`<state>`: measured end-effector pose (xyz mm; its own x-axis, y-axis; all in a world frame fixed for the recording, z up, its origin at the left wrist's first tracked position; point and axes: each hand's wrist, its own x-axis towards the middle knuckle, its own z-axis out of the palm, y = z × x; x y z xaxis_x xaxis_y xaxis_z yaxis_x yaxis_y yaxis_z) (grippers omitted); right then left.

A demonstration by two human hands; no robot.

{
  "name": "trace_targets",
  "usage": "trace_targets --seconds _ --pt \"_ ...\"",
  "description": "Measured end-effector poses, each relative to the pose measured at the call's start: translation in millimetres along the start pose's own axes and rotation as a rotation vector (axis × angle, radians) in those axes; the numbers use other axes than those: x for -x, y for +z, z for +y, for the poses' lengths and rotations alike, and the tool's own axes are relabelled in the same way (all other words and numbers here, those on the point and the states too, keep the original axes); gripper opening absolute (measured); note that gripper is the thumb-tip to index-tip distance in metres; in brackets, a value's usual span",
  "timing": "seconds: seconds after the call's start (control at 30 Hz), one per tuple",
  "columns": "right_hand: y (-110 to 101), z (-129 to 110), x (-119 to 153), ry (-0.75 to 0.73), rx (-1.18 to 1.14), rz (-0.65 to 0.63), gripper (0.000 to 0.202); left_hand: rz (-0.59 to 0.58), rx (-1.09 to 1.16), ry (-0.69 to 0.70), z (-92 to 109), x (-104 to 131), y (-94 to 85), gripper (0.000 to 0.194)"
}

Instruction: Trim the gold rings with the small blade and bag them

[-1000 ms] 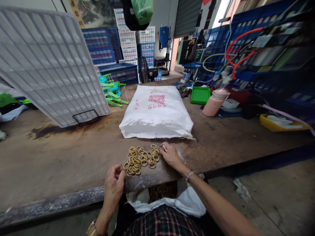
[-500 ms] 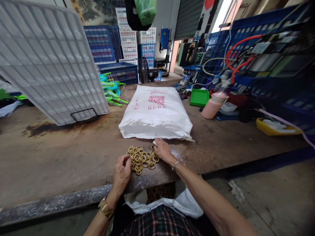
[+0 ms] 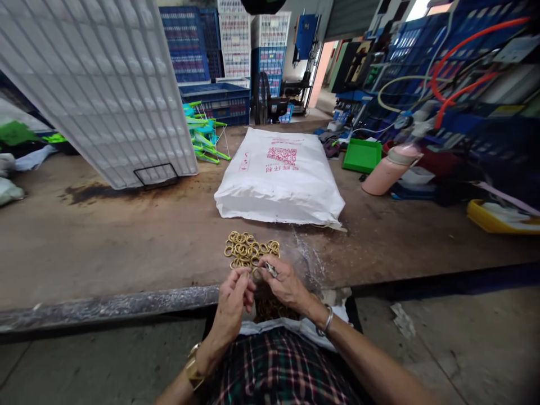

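Observation:
A loose pile of brass-coloured rings (image 3: 242, 246) lies near the front edge of the wooden table (image 3: 147, 247). My left hand (image 3: 233, 298) is at the pile's near side, thumb and forefinger pinched together; what they hold, if anything, is hidden. Close beside it, my right hand (image 3: 287, 284) is closed on a small grey-and-white piece (image 3: 270, 269), possibly metal, whose kind I cannot make out. Its fingertips are at the nearest rings. Below the table edge, more rings (image 3: 274, 308) lie in shadow in an open white sack (image 3: 291, 323) at my lap.
A full white printed sack (image 3: 282, 174) lies behind the rings. To the left leans a white slatted crate (image 3: 113, 95), with green-and-blue plastic parts (image 3: 206, 135) beside it. On the right are a green tray (image 3: 361, 156), a pink bottle (image 3: 388, 171) and a yellow tray (image 3: 498, 220).
Both hands have drawn back toward me from the pile's sides and come together at its near edge. The right hand still holds its small piece. The view has tilted downward.

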<state>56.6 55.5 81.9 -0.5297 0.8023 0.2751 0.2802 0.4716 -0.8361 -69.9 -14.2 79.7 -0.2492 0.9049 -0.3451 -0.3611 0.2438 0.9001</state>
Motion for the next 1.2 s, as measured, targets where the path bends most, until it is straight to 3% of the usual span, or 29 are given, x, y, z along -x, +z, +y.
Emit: trace_targets --seconds 0.13,0.27,0.4,0.5,0.57,0.67,0.83,1.07,1.2 --pt "4 -4 5 0.040 -0.080 -0.025 0.011 -0.048 -0.038 -0.026 -2 3 -0.7 0.032" --pt "4 -8 4 0.122 -0.105 -0.017 0.014 0.001 -0.139 0.004 -2 4 -1.9 0.030" --pt "5 -9 3 0.241 -0.109 -0.023 0.020 0.042 -0.335 0.177 -2 5 -3.0 0.023" --pt "7 -6 4 0.239 -0.110 -0.076 0.025 0.055 -0.455 0.330 -2 5 -3.6 0.017" --pt "10 -4 4 0.234 -0.134 -0.089 0.029 0.057 -0.478 0.359 -3 5 -3.9 0.016" --pt "13 -3 4 0.251 -0.154 -0.077 0.030 0.017 -0.410 0.238 -2 4 -4.2 0.020" --pt "12 -6 4 0.265 -0.084 -0.097 0.024 -0.147 -0.196 -0.024 -2 4 -4.8 0.031" --pt "10 -8 3 0.305 -0.193 -0.082 0.026 -0.191 -0.013 -0.076 -2 7 -6.0 0.031" --pt "8 -7 7 0.216 0.015 -0.066 0.019 -0.166 0.021 -0.065 0 8 -5.6 0.032"
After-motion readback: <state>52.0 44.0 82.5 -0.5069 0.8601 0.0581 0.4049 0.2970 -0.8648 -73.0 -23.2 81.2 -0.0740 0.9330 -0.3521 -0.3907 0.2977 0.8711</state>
